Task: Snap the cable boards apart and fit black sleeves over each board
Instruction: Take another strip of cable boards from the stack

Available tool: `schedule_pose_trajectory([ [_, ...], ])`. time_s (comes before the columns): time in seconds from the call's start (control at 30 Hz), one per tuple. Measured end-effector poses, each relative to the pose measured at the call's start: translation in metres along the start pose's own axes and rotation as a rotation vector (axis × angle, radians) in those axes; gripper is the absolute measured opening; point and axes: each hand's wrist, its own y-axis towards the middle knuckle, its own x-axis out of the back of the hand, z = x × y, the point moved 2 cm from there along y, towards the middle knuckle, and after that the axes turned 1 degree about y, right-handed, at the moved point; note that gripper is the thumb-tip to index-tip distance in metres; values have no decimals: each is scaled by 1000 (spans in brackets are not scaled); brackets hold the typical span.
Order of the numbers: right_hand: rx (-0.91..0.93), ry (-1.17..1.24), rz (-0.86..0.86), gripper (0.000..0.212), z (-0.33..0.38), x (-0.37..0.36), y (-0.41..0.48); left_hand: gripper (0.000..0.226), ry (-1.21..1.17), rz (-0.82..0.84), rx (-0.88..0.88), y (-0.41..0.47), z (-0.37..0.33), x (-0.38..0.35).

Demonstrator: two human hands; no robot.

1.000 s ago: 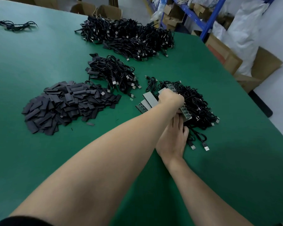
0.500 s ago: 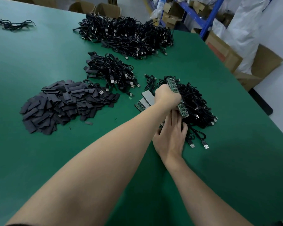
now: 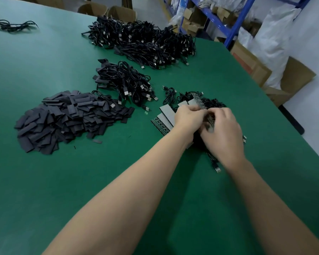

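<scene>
Cable board strip (image 3: pixel 199 103), position?
— Over the cable tangle (image 3: pixel 213 104) on the green table (image 3: pixel 99 181). Both hands gripped it: left hand (image 3: pixel 189 117) curled round the middle, right hand (image 3: pixel 222 129) curled on the near end.
Containers?
— Cardboard boxes (image 3: pixel 122 12) past the far edge, contents not visible. Black sleeves (image 3: pixel 68 116) lay loose in a heap.
Change?
— Right hand had lain flat beneath the left forearm; it came up onto the strip.

Long board strip (image 3: pixel 199 101) slants upward; flat black sleeves (image 3: pixel 68 118) lie heaped leftward.
</scene>
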Motion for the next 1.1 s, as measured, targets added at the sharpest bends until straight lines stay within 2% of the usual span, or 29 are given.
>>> schedule_pose_trajectory([
  [0.07,11,-121,143,40,-3,7,28,27,-13,24,-70,-6,-2,-7],
  [0.23,45,-219,201,30,-3,13,58,43,24,102,-226,-15,2,-2],
  [0.37,66,-277,171,17,1,12,67,33,153,-125,-308,-22,17,11],
  [0.43,56,-260,114,15,0,17,68,31,164,-126,-274,-21,18,8],
  [0.53,37,-207,56,16,-5,26,63,23,74,30,-133,-20,11,-10],
  [0.57,36,-190,42,17,-7,27,61,28,50,48,-99,-20,8,-15],
  [0.63,27,-139,23,20,-12,31,57,34,10,38,-71,-17,8,-23],
  [0.73,4,-65,3,22,-22,36,58,30,-67,40,-47,-16,10,-29],
  [0.9,78,-148,29,14,-24,38,60,32,69,-41,-106,-17,6,-31],
  [1.03,155,-284,9,16,-22,39,56,47,193,-84,-162,-19,-1,-31],
  [1.1,166,-299,-23,17,-21,40,51,47,263,-98,-175,-19,-7,-31],
])
